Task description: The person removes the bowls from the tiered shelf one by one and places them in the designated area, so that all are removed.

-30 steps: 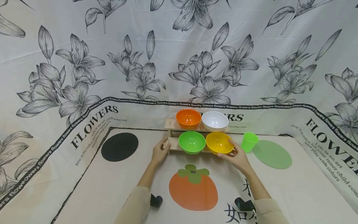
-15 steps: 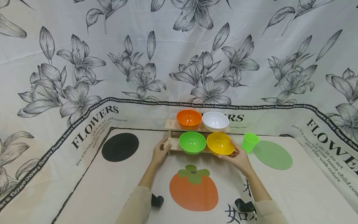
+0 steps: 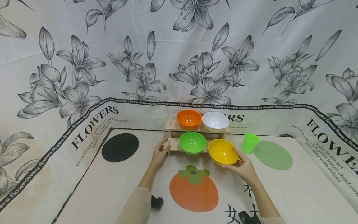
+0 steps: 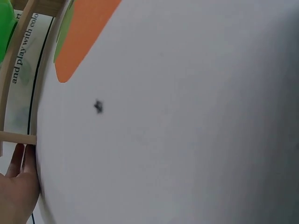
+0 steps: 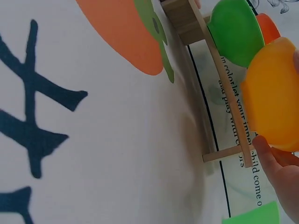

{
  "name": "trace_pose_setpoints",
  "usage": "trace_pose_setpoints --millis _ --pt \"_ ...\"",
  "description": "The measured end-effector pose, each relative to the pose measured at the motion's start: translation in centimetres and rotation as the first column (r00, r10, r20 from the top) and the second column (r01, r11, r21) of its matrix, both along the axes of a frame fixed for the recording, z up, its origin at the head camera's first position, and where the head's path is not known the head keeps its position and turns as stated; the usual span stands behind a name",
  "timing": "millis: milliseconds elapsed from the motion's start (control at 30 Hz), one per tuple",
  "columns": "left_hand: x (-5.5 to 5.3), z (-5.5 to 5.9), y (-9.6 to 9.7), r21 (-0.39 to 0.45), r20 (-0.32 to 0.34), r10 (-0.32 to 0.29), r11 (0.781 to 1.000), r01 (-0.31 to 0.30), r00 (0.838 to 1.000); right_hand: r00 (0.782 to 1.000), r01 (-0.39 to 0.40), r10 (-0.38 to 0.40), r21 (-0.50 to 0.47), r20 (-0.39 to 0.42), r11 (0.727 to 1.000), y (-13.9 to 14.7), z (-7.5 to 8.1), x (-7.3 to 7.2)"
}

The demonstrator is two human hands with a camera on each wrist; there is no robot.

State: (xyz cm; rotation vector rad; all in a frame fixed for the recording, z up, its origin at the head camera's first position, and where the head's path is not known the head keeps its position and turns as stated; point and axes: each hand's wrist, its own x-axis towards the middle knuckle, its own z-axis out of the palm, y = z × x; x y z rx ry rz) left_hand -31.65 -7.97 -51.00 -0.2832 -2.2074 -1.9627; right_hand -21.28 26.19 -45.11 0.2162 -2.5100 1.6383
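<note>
Right hand (image 3: 242, 167): fingers and thumb closed to the width of a bowl rim, holding the yellow bowl (image 3: 222, 151) by its right side. The thumb lies along the near lower edge; the other fingers are set against the right wall and partly hidden behind it. The right wrist view shows the thumb tip against the bowl's wall.

The yellow bowl is right of the frame's centre, over the front edge at the right end of the lower shelf of a wooden stand (image 3: 174, 144), its opening tilted toward the camera. Whether it touches the shelf cannot be told.

Left hand (image 3: 160, 153): grips the left end of the same shelf in a narrow pinch. In the left wrist view, at the lower left, its fingertips meet a wooden bar of the stand.

On the lower shelf, just left of the yellow bowl, sits a green bowl (image 3: 192, 143). The upper shelf carries an orange bowl (image 3: 188, 119) at left and a white bowl (image 3: 215, 122) at right.

Right of the stand, a green cup (image 3: 250, 143) stands beside a green oval (image 3: 273, 155); a black oval (image 3: 120, 147) lies left of centre. Below centre, an orange fruit print (image 3: 193, 193) marks the pale tabletop (image 3: 112, 186).
</note>
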Motion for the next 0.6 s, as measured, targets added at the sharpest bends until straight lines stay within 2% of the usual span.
trace_pose_setpoints --millis 200,367,600 --pt "1.6 2.2 0.1 0.008 -0.017 -0.020 1.000 0.020 1.000 0.999 0.003 -0.003 0.006 0.039 1.000 -0.3 -0.1 1.6" --pt "1.8 2.4 0.1 0.027 -0.021 -0.020 0.999 0.020 1.000 0.998 -0.017 0.019 -0.028 0.062 0.999 -0.7 -0.4 2.5" --pt "1.6 2.1 0.2 0.043 -0.006 -0.018 0.999 0.018 1.000 0.994 -0.050 0.057 -0.079 0.090 0.996 -1.7 -1.4 3.4"
